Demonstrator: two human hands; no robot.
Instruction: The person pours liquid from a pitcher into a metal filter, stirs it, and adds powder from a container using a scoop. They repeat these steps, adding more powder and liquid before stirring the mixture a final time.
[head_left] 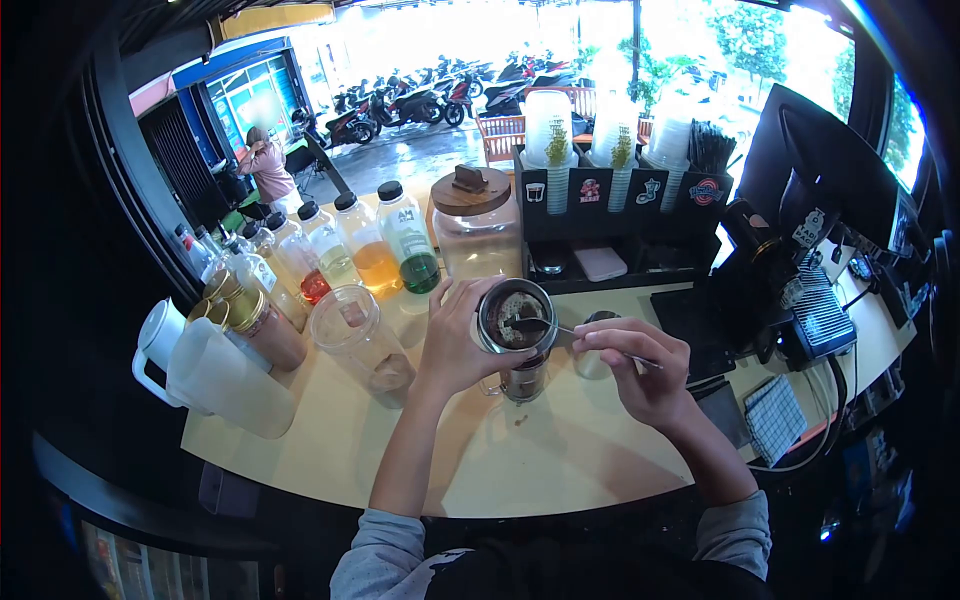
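Observation:
My left hand (457, 335) is wrapped round a round cup with a shiny rim (515, 300), tilted so its mouth faces me. Dark contents with a pale, foamy patch show inside it. Between the fingers of my right hand (645, 368) is the handle of a metal spoon (533, 325), whose bowl lies inside the cup's mouth. Below the cup stands a glass mug (524, 382) with something dark in it, partly hidden by the cup. Beside my right fingers is a small container (597, 360), partly covered by them. A clear plastic jar (362, 345) stands left of my left hand.
Bottles of coloured syrup (408, 245) line the counter's left side, near a pale pitcher (225, 380). Behind my hands are a wooden-lidded glass jar (476, 235) and a black cup holder (620, 195). On the right sit a black machine (745, 265) and a checked cloth (776, 420).

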